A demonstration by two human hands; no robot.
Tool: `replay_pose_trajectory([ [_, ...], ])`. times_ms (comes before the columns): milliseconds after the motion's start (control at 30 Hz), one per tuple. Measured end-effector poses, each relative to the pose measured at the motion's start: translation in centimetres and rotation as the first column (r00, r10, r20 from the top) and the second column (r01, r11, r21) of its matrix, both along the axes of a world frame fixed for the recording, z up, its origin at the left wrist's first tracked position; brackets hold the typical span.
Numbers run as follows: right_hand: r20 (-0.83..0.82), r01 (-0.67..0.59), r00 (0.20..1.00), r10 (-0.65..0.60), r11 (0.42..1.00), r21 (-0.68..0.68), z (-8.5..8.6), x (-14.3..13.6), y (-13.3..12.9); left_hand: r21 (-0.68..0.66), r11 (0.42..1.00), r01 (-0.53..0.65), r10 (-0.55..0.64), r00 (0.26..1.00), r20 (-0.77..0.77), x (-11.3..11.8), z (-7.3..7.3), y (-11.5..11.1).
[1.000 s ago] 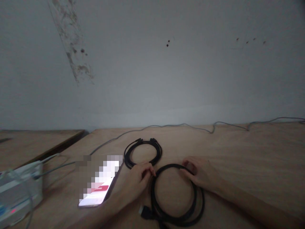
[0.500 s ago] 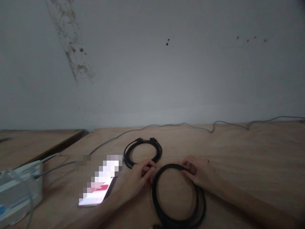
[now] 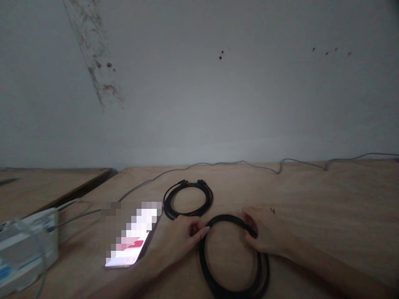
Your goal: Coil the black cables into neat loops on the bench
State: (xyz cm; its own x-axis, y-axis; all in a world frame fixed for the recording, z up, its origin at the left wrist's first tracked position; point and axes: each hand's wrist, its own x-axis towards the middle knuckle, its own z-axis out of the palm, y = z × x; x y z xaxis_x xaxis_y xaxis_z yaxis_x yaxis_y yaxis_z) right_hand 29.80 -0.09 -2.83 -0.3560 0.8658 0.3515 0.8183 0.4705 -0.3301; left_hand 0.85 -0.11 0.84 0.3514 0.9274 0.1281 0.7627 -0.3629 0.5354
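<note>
A black cable coiled into a loop (image 3: pixel 203 257) lies on the wooden table in front of me, its lowest part reaching the bottom edge of the view. My left hand (image 3: pixel 190 232) is closed at the loop's upper left, thumb and fingertips pinching the cable. On the upper right side, my right hand (image 3: pixel 260 230) curls its fingers and thumb around the same coil. Just beyond my left hand lies a second black coiled cable (image 3: pixel 208 199), with its two plug ends at the far side.
A lit phone (image 3: pixel 131 249), partly pixelated, lies left of my left forearm. At the far left is a white power strip (image 3: pixel 46 245) with a grey cord (image 3: pixel 140 183) running along the table's back edge. Behind stands a grey wall (image 3: pixel 199 108) with small holes.
My left hand has shifted slightly right and now pinches the near coil, where its fingers were just beside it. My right hand has moved slightly along the coil, its thumb lower.
</note>
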Motion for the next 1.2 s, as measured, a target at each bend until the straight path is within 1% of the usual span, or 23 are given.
replay_pose_trajectory([
  [133,-0.074,0.013,0.997,-0.016,0.999,-0.049,0.3,-0.7,-0.1,0.001,1.000,0.025,-0.025,0.999,-0.041,0.0,0.1,-0.1],
  [300,-0.116,0.056,0.992,-0.057,0.998,-0.012,0.3,-0.7,-0.3,0.059,0.998,-0.006,0.012,0.995,-0.097,-0.2,-0.3,0.1],
  [367,-0.095,0.038,0.995,-0.038,0.999,0.002,0.2,-0.4,-0.5,0.084,0.996,-0.006,0.018,0.990,-0.141,-0.3,-0.5,0.1],
  [467,-0.068,-0.021,0.997,0.022,1.000,0.012,0.2,-0.1,-0.8,0.108,0.994,-0.013,0.034,0.981,-0.189,-0.5,-0.7,0.1],
  [633,-0.096,-0.045,0.994,0.044,0.999,-0.005,0.3,-0.5,-0.6,0.084,0.996,-0.001,0.021,0.972,-0.234,-0.4,-0.1,0.0],
  [767,-0.129,-0.011,0.992,0.006,0.999,-0.037,0.4,-0.9,-0.2,0.114,0.991,-0.067,0.093,0.968,-0.235,-0.4,0.3,-0.1],
  [867,-0.149,-0.034,0.988,0.027,0.999,-0.042,0.6,-0.9,-0.4,0.110,0.989,-0.100,0.123,0.966,-0.227,-0.2,0.6,-0.2],
  [1000,-0.138,-0.038,0.990,0.039,0.999,0.004,0.7,-0.8,-0.9,0.090,0.991,-0.098,0.119,0.956,-0.266,0.0,1.0,-0.3],
  [1067,-0.136,-0.034,0.990,0.036,0.999,0.018,0.6,-0.8,-0.9,0.096,0.991,-0.091,0.114,0.954,-0.278,-0.1,0.8,-0.2],
  [1200,-0.136,0.028,0.990,-0.032,0.999,-0.034,0.4,-1.1,-0.6,0.104,0.993,-0.065,0.092,0.954,-0.284,-0.5,0.1,0.0],
])
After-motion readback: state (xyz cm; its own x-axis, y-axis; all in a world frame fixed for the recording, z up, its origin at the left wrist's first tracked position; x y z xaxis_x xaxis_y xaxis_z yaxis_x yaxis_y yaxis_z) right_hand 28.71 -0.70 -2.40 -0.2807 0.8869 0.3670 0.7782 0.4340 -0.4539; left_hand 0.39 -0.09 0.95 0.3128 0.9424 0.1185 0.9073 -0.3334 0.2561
